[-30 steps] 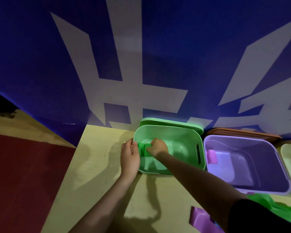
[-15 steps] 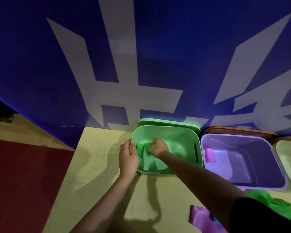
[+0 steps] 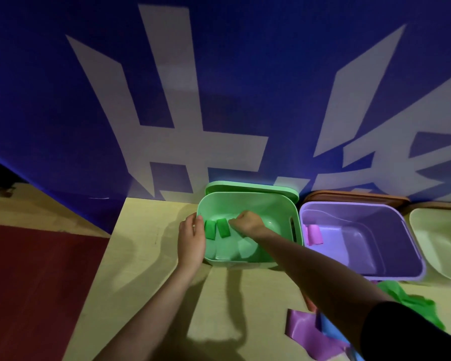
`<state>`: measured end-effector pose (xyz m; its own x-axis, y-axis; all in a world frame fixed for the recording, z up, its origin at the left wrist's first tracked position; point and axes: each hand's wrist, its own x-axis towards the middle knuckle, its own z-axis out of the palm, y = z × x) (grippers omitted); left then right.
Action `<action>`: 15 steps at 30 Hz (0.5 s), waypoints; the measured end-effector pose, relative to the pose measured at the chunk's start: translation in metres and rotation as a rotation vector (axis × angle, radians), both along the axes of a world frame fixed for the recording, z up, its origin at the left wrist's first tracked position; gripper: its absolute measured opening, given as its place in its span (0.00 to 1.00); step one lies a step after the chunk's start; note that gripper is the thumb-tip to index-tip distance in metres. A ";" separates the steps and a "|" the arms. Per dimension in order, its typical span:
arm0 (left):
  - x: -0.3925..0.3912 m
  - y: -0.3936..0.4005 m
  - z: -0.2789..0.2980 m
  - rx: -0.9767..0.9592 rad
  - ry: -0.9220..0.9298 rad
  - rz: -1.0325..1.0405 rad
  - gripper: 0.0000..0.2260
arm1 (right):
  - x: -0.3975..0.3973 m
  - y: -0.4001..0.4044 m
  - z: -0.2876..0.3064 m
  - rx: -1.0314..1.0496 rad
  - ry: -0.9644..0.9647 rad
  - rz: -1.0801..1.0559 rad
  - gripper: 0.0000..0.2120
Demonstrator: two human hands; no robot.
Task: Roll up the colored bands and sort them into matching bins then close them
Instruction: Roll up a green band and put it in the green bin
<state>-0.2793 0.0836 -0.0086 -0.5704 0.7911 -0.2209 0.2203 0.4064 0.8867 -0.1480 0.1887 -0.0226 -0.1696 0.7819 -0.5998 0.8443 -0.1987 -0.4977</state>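
A pale yellow table [image 3: 146,269] stood against a deep blue wall banner [image 3: 63,100] printed with large white strokes; a red floor [image 3: 37,282] showed to the left. On the table sat an open green bin [image 3: 271,204], its green lid [image 3: 250,185] propped behind it, with two rolled green bands [image 3: 217,228] lying side by side against its left inner wall. The left hand [image 3: 192,239] rested on the bin's left rim with fingers fairly straight, touching the rim. The right hand [image 3: 248,222] was inside the bin, fingers curled just beside the rolls; whether it pinched one could not be told. A purple bin [image 3: 401,256] stood just right of the green one, holding a pink roll [image 3: 315,234]. A brown lid [image 3: 354,196] lay behind it. A pale bin [image 3: 443,246] was cut off at the right edge. Loose purple band [image 3: 307,334] and green band [image 3: 414,306] lay near the table's front, partly hidden by the right arm.
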 end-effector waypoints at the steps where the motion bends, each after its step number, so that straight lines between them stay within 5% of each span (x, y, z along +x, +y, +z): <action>1: 0.000 -0.001 0.005 -0.015 -0.010 -0.020 0.19 | 0.005 -0.002 0.007 -0.006 0.009 0.007 0.19; 4: -0.002 -0.005 0.008 -0.074 -0.014 -0.048 0.28 | 0.019 -0.008 0.030 -0.019 0.101 0.009 0.16; 11: 0.006 -0.060 0.043 -0.052 0.129 0.078 0.15 | 0.099 -0.069 0.114 0.137 0.545 -0.197 0.04; 15: 0.051 -0.099 0.077 0.072 0.105 -0.125 0.12 | 0.168 -0.121 0.126 0.264 0.641 -0.303 0.08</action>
<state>-0.2279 -0.0152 0.0683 -0.4833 0.8691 -0.1057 0.3578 0.3063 0.8822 0.0197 0.0681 0.1035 -0.1768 0.9539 -0.2425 0.3012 -0.1821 -0.9360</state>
